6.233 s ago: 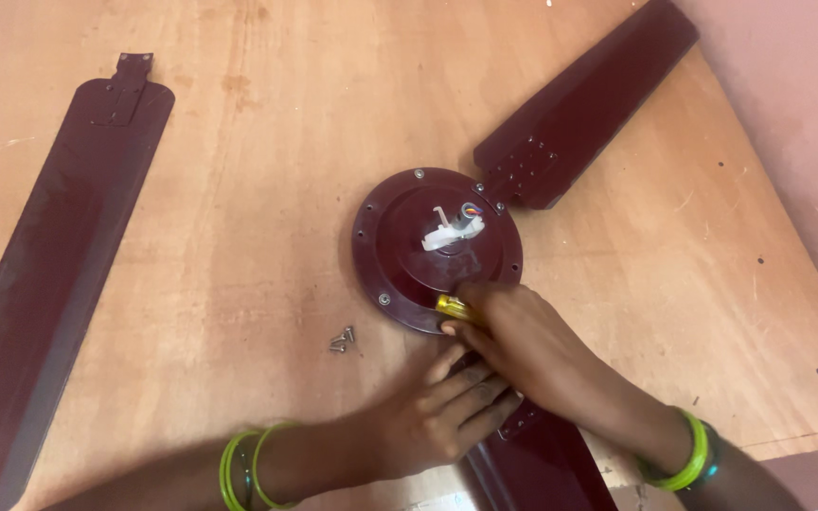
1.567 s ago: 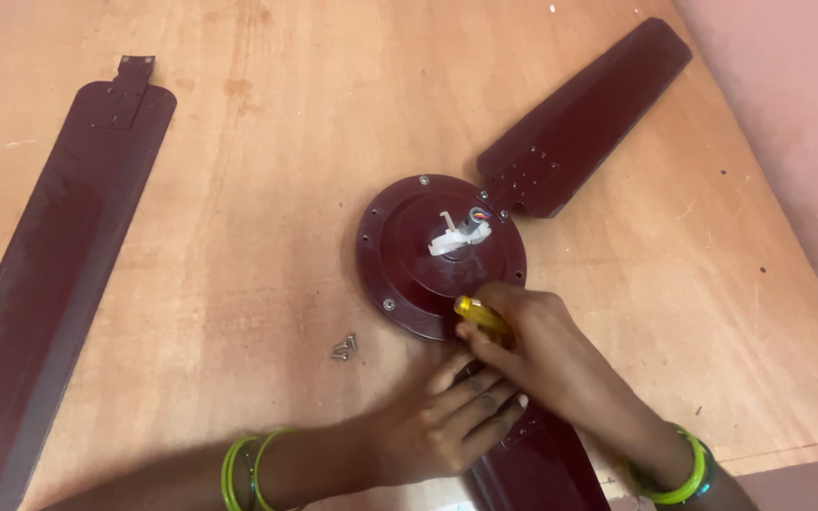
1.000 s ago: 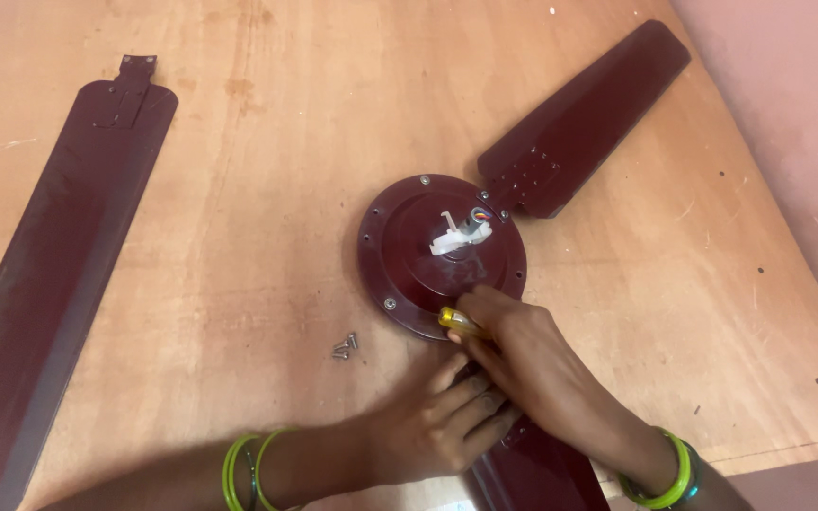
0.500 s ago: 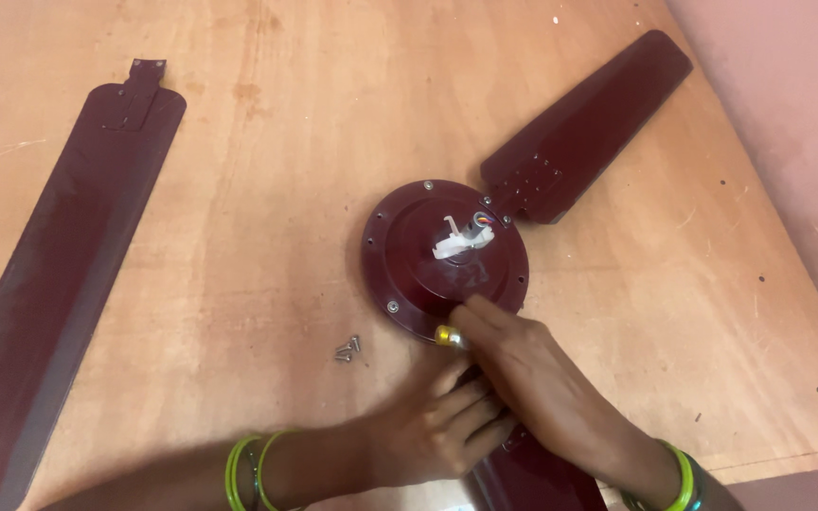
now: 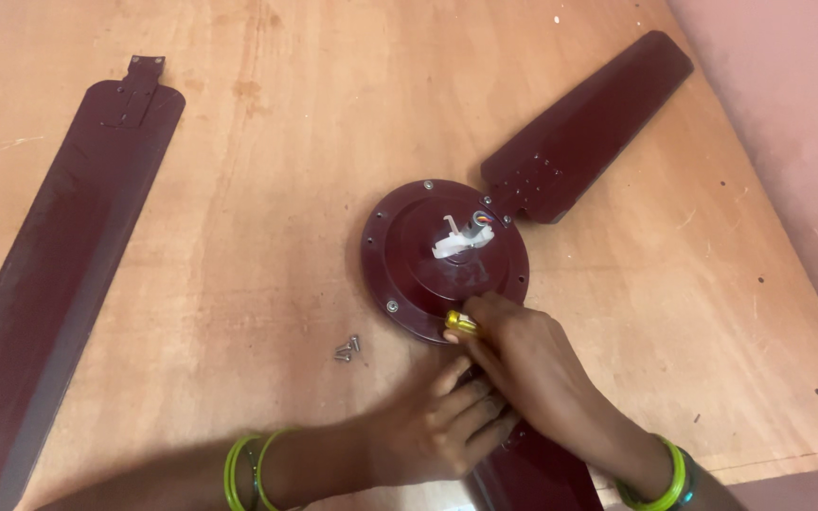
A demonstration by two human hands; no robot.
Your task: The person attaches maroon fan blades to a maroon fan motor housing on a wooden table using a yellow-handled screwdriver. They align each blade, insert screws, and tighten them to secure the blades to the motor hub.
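Right hand (image 5: pixel 532 364) closed around a yellow-handled screwdriver (image 5: pixel 460 325), only the handle's end showing past the fingers, tip hidden at the near rim of the round maroon fan motor housing (image 5: pixel 445 260). Left hand (image 5: pixel 442 431) curled loosely beneath, fingers pressed on the near blade (image 5: pixel 532 473) where it meets the housing; gripping or merely bracing, cannot tell. Green bangles (image 5: pixel 250 468) on that wrist.

Best done, probably, with the driver kept square in the screw head, pushed down firmly while turning, and the blade held flat against twisting.

Screwdriver's long axis hard to judge, mostly covered. Near blade running from the housing toward the wearer, off the bottom edge. Second attached blade (image 5: pixel 589 128) pointing up and right. Loose screws (image 5: pixel 347 348) just left of the hands. Detached blade (image 5: pixel 59 284) well apart on the table (image 5: pixel 267 114), lying diagonally, bracket end farthest away.
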